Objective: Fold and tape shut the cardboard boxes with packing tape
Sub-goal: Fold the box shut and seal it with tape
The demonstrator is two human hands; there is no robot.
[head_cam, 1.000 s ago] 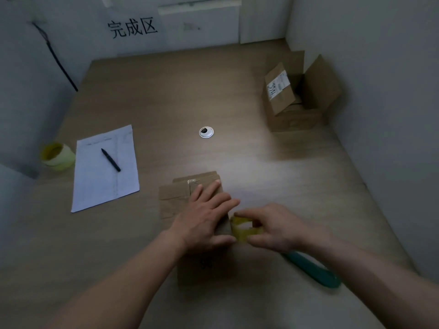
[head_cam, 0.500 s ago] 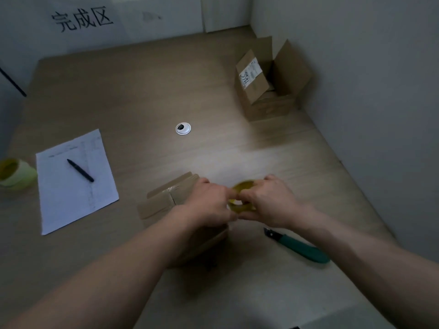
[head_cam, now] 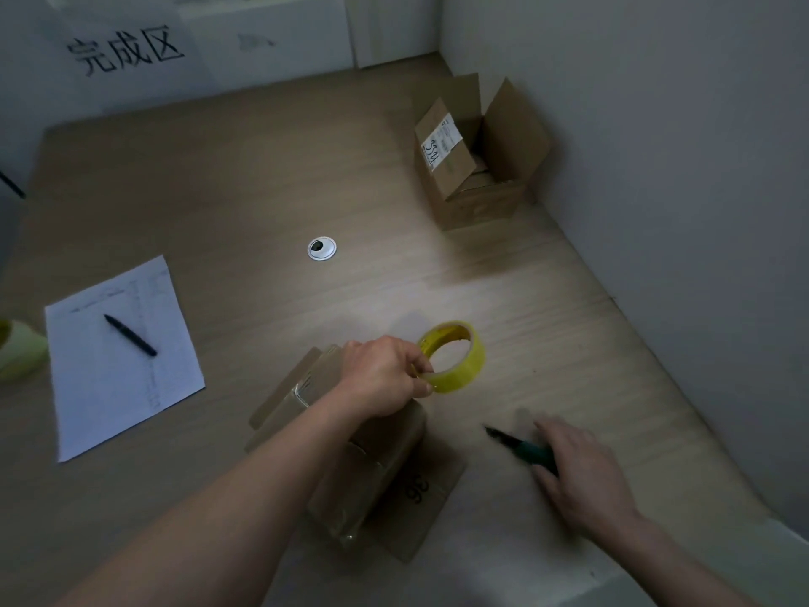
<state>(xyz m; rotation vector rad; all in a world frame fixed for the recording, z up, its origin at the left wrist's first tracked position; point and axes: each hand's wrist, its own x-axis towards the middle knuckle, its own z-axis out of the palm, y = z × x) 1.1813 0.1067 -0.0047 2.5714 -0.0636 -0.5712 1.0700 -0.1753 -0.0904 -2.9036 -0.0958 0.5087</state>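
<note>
A small cardboard box (head_cam: pixel 363 475) lies on the wooden table near me, its top seam covered with clear tape and flaps spread at both ends. My left hand (head_cam: pixel 385 374) hovers over the box's far end and pinches the near rim of a yellow roll of packing tape (head_cam: pixel 455 357), held just right of the box. My right hand (head_cam: pixel 582 470) lies over the green-handled cutter (head_cam: pixel 521 449) on the table to the right of the box; it is motion-blurred and its fingers look stretched over the handle.
A second cardboard box (head_cam: pixel 477 168) with open flaps stands at the far right by the wall. A paper sheet (head_cam: pixel 118 357) with a black pen (head_cam: pixel 131 335) lies at the left, beside another tape roll (head_cam: pixel 17 348). A cable grommet (head_cam: pixel 321 248) sits mid-table.
My right hand let go of the tape roll and moved right and down onto the cutter. My left hand now holds the roll alone, lifted off the box.
</note>
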